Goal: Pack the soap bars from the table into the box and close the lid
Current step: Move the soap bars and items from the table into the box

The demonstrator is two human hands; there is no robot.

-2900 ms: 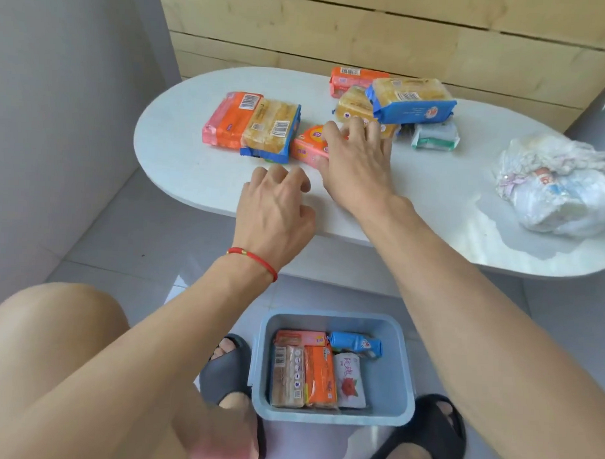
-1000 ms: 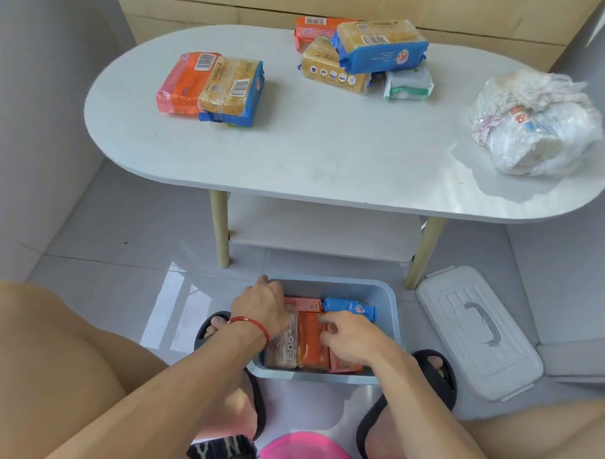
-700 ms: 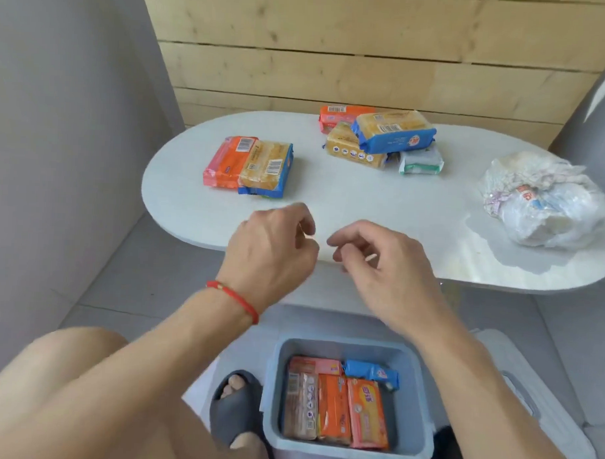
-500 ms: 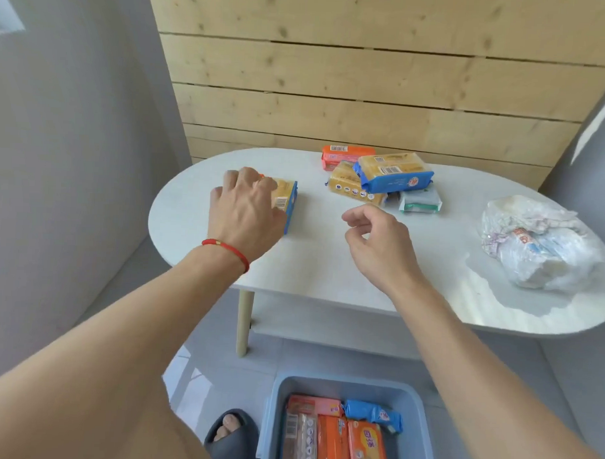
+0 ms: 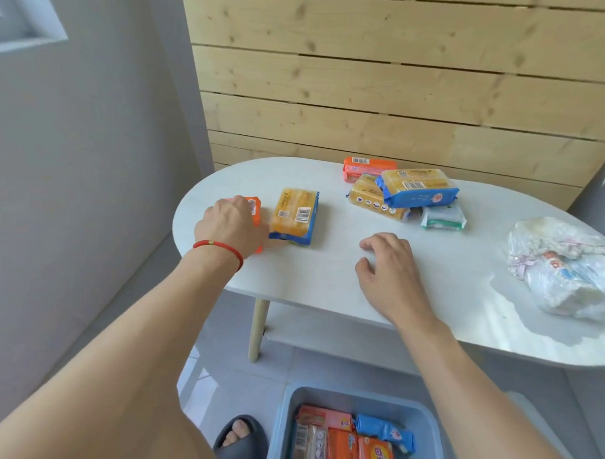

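**Lifting the next soap bar from the table's left end**

Closing over the orange soap bar (image 5: 255,210) near the left end of the table (image 5: 326,281), the left hand (image 5: 230,230) covers most of the wrapper, fingers curled down on it; whether they have it pinched yet or only rest on top cannot be told. Just beside it, to the right, lies the yellow bar in a blue wrapper (image 5: 294,217), close enough that a careless lift would drag it along. A sound grip takes the orange bar by its long sides and raises it straight up before swinging it away. Toward the middle of the near edge, the right hand (image 5: 388,273) lies palm down on the bare top, fingers loosely spread and holding nothing. At the far edge sits a heap of four more bars (image 5: 405,195), one stacked across the others; the top one should go first. A crumpled plastic bag (image 5: 567,269) occupies the right end. On the floor below the near edge stands the open box (image 5: 287,417), bars packed on edge along its left side, so the next bar fits best upright in the free right part. The lid is not clearly visible.
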